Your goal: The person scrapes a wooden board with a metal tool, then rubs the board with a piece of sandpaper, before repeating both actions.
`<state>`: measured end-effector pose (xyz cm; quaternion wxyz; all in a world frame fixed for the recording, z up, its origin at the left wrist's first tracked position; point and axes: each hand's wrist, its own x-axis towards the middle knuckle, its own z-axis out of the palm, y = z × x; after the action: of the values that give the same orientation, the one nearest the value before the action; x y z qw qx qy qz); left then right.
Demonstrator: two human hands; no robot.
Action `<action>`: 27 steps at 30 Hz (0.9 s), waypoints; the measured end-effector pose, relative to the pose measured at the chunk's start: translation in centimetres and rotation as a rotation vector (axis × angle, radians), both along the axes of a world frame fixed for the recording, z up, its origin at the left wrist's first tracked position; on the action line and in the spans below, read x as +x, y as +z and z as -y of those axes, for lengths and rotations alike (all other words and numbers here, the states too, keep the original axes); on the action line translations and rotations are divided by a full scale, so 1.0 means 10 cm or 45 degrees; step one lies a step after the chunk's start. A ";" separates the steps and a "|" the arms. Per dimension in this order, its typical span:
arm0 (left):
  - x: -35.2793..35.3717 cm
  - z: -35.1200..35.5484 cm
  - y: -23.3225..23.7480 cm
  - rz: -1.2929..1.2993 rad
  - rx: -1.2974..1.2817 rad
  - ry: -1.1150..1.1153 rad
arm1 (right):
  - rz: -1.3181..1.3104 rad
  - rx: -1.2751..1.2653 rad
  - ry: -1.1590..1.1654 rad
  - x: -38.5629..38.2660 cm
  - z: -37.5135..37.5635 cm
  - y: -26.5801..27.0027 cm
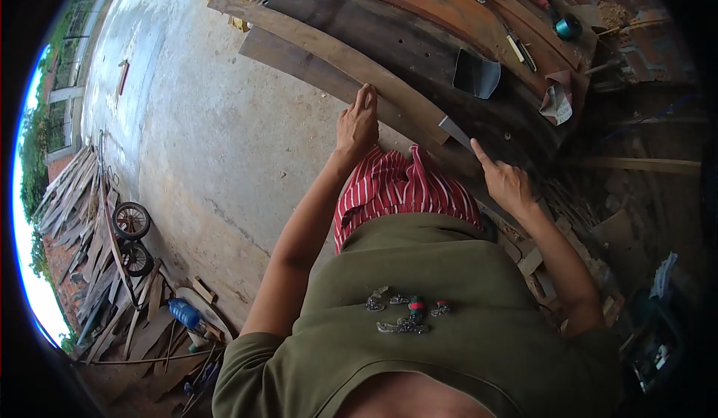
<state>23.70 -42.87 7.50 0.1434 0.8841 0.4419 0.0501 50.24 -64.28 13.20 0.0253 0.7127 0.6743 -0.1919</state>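
Observation:
A long, thin wooden board (321, 40) lies at a slant in front of me, its near end by my right side. My left hand (357, 125) is closed at its lower edge, the fingers together on the wood and the thumb hidden. In my right hand (510, 186) is a flat, square-ended chisel (456, 131), its handle covered by my palm. My index finger stretches along the blade, whose tip is right at the board's near end. Beneath the board, the dark workbench top (374, 33) shows.
A dark curved piece (476, 74), a saw-toothed tool (521, 51), crumpled sandpaper (556, 102) and a green spool (568, 27) sit on the bench. Scrap wood (71, 216) and two wheels (132, 220) lie left on the concrete floor (202, 119), near a blue bottle (184, 312).

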 end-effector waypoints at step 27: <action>-0.04 -0.04 0.04 -0.055 -0.180 0.065 | 0.091 -0.051 0.070 -0.08 0.20 0.01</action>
<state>23.25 -42.47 7.87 0.1944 0.8612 0.4696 0.0034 49.40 -66.32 13.29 0.0689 0.6996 0.6882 -0.1792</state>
